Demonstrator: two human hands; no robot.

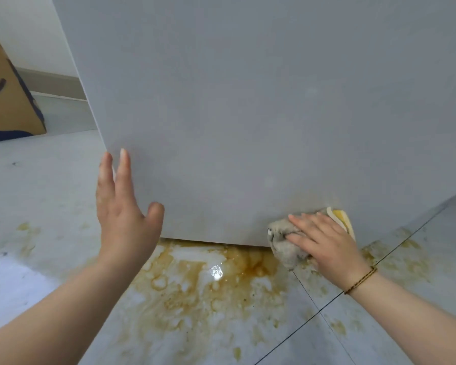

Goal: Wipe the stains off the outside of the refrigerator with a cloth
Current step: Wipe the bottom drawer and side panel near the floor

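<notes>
The grey side of the refrigerator (248,101) fills the upper view, its bottom edge just above the floor. My right hand (324,241) presses a crumpled grey cloth (282,238) with a yellow part against the lower right of that panel, fingers spread flat over it. My left hand (124,214) is held up at the panel's left edge, fingers straight and thumb out, holding nothing. I cannot tell whether it touches the panel.
A wide brown-yellow spill (208,283) stains the pale tiled floor (37,196) under and in front of the refrigerator. A cardboard box (8,101) with dark blue print leans at the far left by the wall.
</notes>
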